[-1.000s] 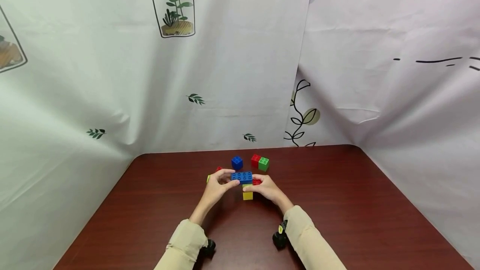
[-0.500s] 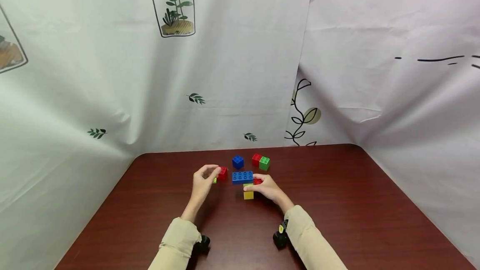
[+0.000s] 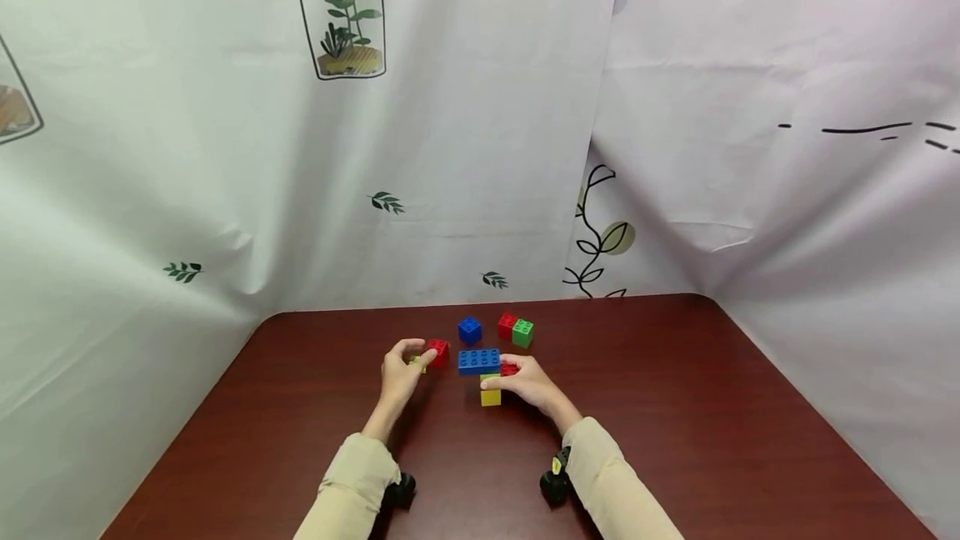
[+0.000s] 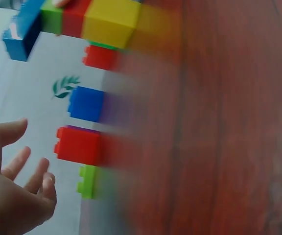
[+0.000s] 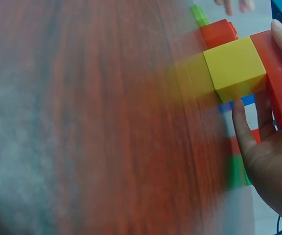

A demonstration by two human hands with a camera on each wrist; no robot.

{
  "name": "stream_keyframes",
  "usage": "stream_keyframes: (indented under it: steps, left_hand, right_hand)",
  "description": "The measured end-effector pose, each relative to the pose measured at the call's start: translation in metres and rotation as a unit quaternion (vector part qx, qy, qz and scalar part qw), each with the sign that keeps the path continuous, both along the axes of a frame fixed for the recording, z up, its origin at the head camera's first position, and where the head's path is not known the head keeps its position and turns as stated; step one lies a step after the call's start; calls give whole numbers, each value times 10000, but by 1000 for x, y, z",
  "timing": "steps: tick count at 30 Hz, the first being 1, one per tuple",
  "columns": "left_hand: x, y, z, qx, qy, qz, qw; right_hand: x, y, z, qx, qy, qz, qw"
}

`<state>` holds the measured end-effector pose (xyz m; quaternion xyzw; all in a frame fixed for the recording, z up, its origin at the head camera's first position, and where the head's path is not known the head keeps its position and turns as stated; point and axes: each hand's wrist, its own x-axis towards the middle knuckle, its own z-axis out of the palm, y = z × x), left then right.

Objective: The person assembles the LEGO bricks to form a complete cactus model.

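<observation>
My right hand (image 3: 529,382) grips a stack of toy building bricks, thumb on one side and fingers on the other. At its bottom is a yellow brick (image 5: 235,70), with a red brick (image 5: 278,81) above it. A green brick (image 4: 52,17) comes higher up, and a long blue brick (image 3: 478,362) lies across the top, jutting out to the left. My left hand (image 3: 400,372) holds nothing, its fingers loosely bent. It hovers close to a loose red brick (image 3: 438,351) and a low lime-green brick (image 4: 87,182), which it partly hides in the head view.
Farther back on the dark red-brown table (image 3: 300,440) sit a blue brick (image 3: 469,329), a red brick (image 3: 506,325) and a green brick (image 3: 522,332), the last two side by side. A white printed cloth (image 3: 465,148) hangs behind the table's far edge.
My left hand has left the long blue brick on the stack and moved left to the loose red and lime-green bricks. The right hand stays on the stack.
</observation>
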<state>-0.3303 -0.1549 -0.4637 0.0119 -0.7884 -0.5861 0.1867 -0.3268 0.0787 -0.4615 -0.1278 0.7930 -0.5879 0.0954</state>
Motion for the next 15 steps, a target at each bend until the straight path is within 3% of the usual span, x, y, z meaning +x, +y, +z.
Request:
stream_keyframes:
  steps: [4, 7, 15]
  left_hand:
    - [-4, -2, -4, -573, -380, 24, 9976]
    - [-9, 2, -5, -823, -454, 156, 9955]
    - [-15, 10, -6, -1363, -452, 428, 9887]
  right_hand:
    - [18, -2, 23, 5, 2, 51, 10000]
    - [21, -1, 29, 0, 41, 47, 10000]
    - [-7, 0, -7, 9, -34, -19, 10000]
